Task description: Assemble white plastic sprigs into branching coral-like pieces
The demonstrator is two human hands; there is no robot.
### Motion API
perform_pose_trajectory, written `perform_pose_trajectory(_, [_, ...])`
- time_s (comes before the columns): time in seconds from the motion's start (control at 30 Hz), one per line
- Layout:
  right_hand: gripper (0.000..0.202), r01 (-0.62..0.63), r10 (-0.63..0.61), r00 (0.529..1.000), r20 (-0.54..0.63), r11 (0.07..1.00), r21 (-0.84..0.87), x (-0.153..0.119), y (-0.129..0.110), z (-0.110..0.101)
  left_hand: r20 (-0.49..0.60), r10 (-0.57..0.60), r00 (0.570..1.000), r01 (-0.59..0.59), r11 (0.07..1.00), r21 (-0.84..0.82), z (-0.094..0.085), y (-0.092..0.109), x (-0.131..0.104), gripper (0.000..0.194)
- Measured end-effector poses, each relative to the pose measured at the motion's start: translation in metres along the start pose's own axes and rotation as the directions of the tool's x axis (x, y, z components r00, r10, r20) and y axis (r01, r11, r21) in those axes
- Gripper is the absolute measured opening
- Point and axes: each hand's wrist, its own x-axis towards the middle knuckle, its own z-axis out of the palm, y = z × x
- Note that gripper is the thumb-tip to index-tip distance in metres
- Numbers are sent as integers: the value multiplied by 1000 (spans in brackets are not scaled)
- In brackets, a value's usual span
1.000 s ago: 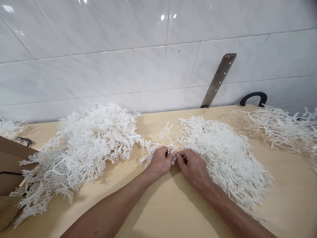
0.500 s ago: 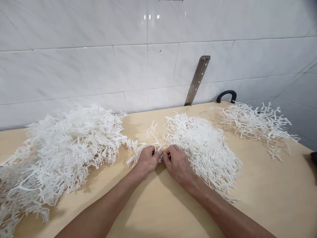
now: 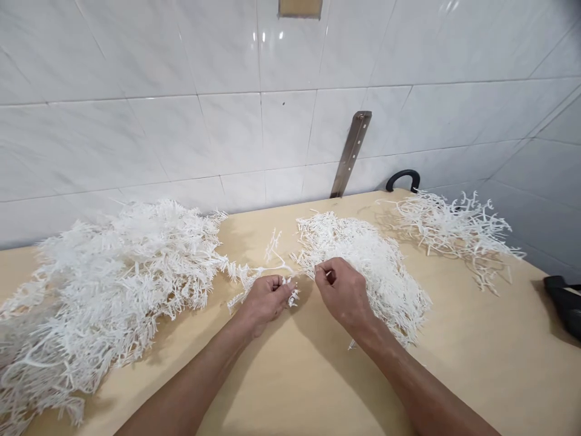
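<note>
My left hand (image 3: 267, 301) pinches a small white branched piece (image 3: 293, 293), whose feathery tips stick out past the thumb. Just behind it, a thin white branch (image 3: 267, 267) lies on the tabletop, its twigs spreading left and up. My right hand (image 3: 344, 289) is closed at the left edge of the middle pile of white strands (image 3: 385, 272), thumb and forefinger together; what lies between them is too small to make out. A large heap of fluffy white branched pieces (image 3: 131, 272) fills the left side.
A looser pile of bare white branches (image 3: 454, 224) sits at the back right, by a black curved handle (image 3: 403, 175). A metal strip (image 3: 351, 154) leans on the tiled wall. A black object (image 3: 565, 306) is at the right edge of the wooden table (image 3: 281, 387).
My right hand has moved right, away from my left hand, which keeps its pinch. The whole view has shifted slightly, showing more of the wall and of the black object at right.
</note>
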Motion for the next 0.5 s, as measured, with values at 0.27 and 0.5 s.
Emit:
perform_pose_trajectory(0.27, [11,-102,70,982,-173,978,-183,16,18,-42,44,14,999,-2,961,-276,-13,-4,10,46])
perform_pose_trajectory(0.5, [15,57,-62,998,24,981,184,-2,-10,-23,26,10,1000,-3,966,-259,-9,-2,7,45])
